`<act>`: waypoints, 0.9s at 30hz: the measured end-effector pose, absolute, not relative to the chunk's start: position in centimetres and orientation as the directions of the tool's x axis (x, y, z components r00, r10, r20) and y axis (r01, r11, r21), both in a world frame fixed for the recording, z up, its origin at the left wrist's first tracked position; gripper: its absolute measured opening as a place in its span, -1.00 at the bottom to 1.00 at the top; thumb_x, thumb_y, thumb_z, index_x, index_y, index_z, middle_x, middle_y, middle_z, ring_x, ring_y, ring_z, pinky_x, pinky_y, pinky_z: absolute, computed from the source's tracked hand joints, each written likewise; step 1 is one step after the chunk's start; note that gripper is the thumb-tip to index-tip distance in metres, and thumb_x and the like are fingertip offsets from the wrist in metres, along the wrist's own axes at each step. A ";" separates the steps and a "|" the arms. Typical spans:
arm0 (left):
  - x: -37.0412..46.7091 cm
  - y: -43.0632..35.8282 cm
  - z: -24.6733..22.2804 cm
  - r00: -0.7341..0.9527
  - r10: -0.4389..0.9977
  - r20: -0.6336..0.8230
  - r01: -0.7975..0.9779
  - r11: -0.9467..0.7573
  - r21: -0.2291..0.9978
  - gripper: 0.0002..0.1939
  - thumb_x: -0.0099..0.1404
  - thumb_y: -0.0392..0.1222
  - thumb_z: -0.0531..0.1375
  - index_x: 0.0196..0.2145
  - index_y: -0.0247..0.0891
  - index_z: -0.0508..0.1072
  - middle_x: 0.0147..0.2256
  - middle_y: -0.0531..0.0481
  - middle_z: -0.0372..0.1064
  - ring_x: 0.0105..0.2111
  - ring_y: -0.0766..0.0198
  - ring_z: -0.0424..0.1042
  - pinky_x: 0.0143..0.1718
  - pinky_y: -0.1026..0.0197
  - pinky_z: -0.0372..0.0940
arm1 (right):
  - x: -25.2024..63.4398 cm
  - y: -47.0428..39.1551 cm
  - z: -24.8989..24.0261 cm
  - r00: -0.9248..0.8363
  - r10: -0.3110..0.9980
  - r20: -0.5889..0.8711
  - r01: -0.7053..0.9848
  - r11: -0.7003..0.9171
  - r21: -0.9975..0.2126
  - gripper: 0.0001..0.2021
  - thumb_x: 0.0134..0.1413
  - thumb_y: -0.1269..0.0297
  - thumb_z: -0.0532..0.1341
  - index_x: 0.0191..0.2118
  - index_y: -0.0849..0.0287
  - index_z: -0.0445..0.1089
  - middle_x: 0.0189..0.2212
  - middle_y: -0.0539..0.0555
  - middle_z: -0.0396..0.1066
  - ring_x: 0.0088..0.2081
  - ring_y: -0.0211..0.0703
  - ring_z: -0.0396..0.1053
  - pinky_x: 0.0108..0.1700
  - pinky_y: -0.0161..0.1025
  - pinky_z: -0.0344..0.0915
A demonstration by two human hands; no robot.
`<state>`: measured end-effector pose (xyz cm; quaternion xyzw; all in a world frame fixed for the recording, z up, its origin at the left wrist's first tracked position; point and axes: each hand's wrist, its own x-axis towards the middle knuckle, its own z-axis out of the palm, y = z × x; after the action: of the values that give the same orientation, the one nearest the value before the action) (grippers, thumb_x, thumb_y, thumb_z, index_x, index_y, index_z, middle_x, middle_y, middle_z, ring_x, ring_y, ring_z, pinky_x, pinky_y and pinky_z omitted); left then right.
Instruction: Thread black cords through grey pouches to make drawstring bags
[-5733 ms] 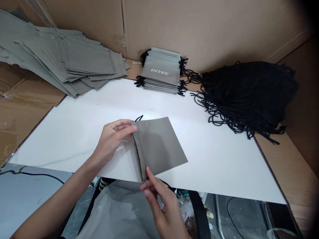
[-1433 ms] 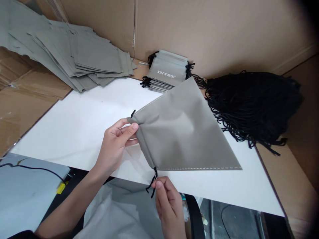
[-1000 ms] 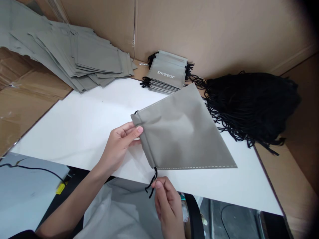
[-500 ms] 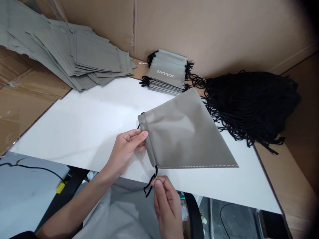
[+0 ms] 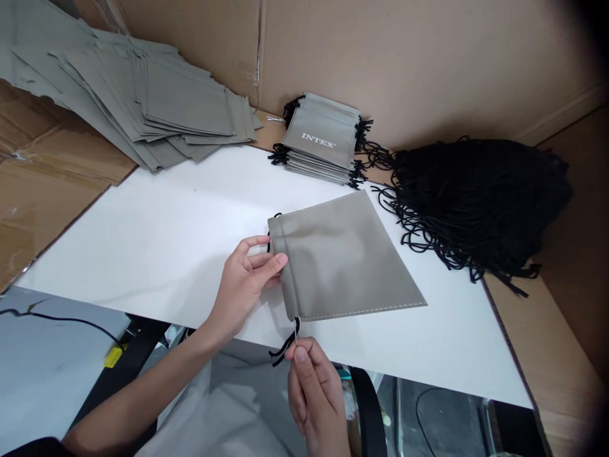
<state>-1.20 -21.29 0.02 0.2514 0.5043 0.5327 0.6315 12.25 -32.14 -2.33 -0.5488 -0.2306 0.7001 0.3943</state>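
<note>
A grey drawstring bag (image 5: pixel 347 254) with a stitched lower edge lies at a slant over the white table. My left hand (image 5: pixel 250 273) pinches its hemmed mouth, thumb on top and the other fingers mostly beneath. Below the hem's near corner, my right hand (image 5: pixel 314 381) closes thumb and forefinger on a thin metal needle-like tool (image 5: pixel 295 333), whose far end meets the hem opening. Black cord (image 5: pixel 284 346) hangs from that same corner with its loose ends to the left. More black cord shows at the hem's far corner.
Grey bag pieces (image 5: pixel 185 101) lie fanned out at back left. A stack of finished-looking INTEX bags (image 5: pixel 323 136) with black cords stands at the back. To its right is a heap of black cords (image 5: pixel 480 203). Cardboard walls (image 5: pixel 404 63) enclose the white table (image 5: pixel 166 222).
The bag's far right corner has swung left and flattened toward the table. My left forefinger has lifted away a little from the hem. My right hand has barely moved.
</note>
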 end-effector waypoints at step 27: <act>0.5 -20.9 -0.7 0.115 0.959 -0.259 -0.143 0.274 0.951 -0.79 0.23 -0.08 0.26 -0.47 -0.24 0.48 -0.29 -0.03 0.39 -0.26 0.21 0.38 -0.19 0.19 0.30 | 12.4 -31.4 -1.6 0.108 0.855 -0.508 -0.156 -0.490 -0.858 -0.57 0.20 -0.18 0.16 -0.30 0.16 0.32 -0.74 -0.21 -0.05 -0.70 -0.40 -0.19 -0.66 -0.43 -0.21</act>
<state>0.46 -20.86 -0.72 0.4097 0.4977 0.4416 0.6241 12.40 -31.43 -1.57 -0.6158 -0.2838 0.6047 0.4179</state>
